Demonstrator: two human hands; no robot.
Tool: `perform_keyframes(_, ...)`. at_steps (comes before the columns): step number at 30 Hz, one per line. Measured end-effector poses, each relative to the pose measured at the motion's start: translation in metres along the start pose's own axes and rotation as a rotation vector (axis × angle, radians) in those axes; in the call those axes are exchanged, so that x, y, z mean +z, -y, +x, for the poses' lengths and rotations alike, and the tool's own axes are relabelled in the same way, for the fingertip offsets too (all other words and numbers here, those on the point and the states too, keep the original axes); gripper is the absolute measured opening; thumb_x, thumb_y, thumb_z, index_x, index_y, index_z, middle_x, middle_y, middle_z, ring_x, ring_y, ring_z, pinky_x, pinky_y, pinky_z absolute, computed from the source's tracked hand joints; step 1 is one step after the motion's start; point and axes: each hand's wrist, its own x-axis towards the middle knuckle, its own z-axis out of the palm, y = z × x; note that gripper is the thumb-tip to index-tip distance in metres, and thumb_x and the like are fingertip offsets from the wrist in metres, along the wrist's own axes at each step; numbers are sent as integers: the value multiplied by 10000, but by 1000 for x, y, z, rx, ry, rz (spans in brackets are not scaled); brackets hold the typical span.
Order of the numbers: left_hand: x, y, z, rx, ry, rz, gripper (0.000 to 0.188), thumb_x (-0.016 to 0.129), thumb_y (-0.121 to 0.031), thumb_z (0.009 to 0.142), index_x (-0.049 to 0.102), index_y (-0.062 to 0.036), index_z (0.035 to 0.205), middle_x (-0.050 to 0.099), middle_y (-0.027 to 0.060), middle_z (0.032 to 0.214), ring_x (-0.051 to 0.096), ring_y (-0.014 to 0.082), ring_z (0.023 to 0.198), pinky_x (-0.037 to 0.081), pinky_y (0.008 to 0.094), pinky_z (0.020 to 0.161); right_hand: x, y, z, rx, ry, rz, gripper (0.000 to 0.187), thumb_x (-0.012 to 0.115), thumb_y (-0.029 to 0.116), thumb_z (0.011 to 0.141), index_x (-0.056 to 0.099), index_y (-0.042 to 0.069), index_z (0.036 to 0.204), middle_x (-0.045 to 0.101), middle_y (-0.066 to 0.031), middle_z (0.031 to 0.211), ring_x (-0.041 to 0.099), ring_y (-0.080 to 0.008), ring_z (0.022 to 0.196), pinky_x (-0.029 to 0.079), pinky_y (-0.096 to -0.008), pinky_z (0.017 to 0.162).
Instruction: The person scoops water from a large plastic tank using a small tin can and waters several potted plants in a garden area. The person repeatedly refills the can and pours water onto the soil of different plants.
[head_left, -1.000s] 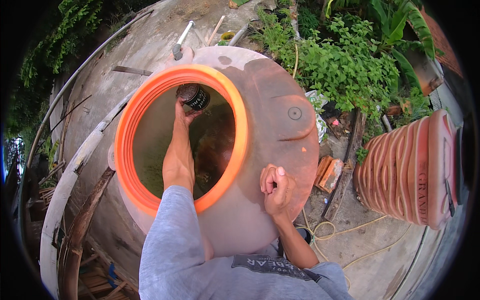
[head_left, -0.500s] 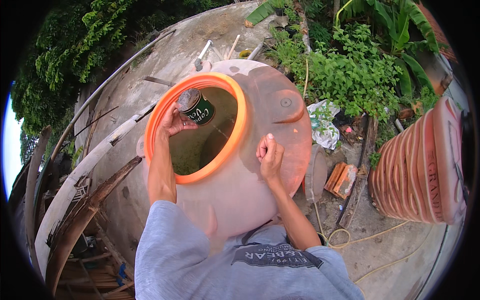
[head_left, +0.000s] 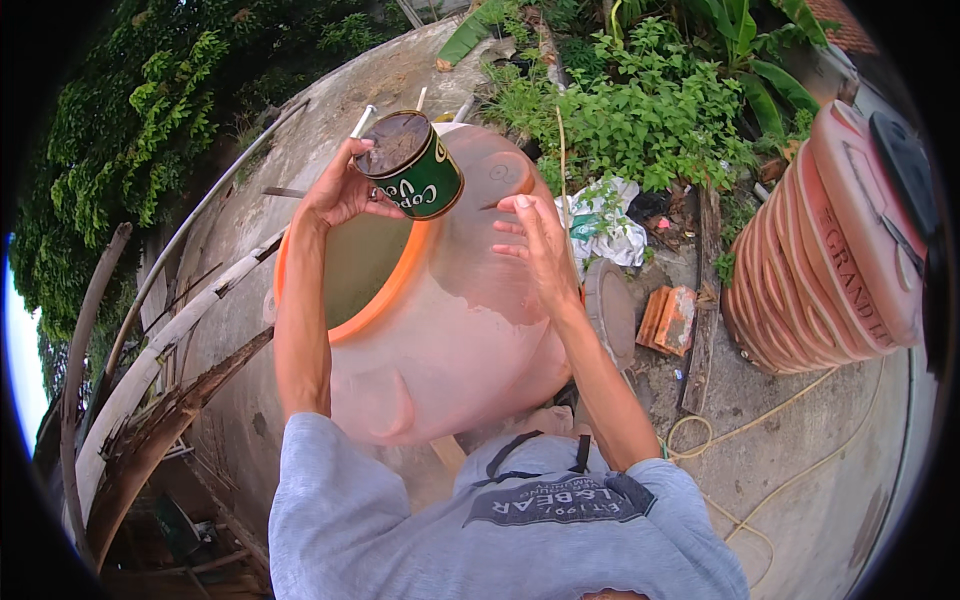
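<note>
large pinkish tank point(head_left: 480, 360), its thick round orange rim point(head_left: 408, 272) toward the left, tilted dark green can point(head_left: 425, 182) above the rim's far side, left hand point(head_left: 345, 190) gripping the can's side, right hand point(head_left: 543, 240) open near the can, fingers loosely extended

The left forearm point(head_left: 303, 330) stands almost upright, and the left grip point(head_left: 340, 192) inclines to the right, its fingers curved in a hold. The right forearm point(head_left: 608, 390) leans inward; the right grip point(head_left: 541, 250) is raised, with its fingers apart and pointing to the left.
</note>
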Motion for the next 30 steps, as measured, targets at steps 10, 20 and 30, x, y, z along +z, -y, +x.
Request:
perform_keyframes(10,267,120,74,-173,683,70,627,522,-361,944,369,-16,1444,556,169,1349,595,303,1202,537,496,971,-163,53,-158,154,-341,87,1074,711,642,783,185,61,1518,260,-265,1486,306,-389,1409,456,-504,1027)
perform_keyframes(20,474,315,47,-466,1199,586,907,709,-501,859,236,-191,1568,349,166,1526,429,288,1348,426,460,1052,-269,-23,-410,147,-981,123,872,742,180,827,217,112,1520,368,-197,1352,471,-296,1267,436,-477,1076)
perform_keyframes(30,408,235,109,-41,1143,1018,658,662,-432,927,440,-140,1474,491,178,1427,465,282,1319,389,408,1075,-286,-207,-574,314,-1694,269,816,738,207,834,257,196,1493,425,-149,1375,487,-282,1227,442,-489,1002)
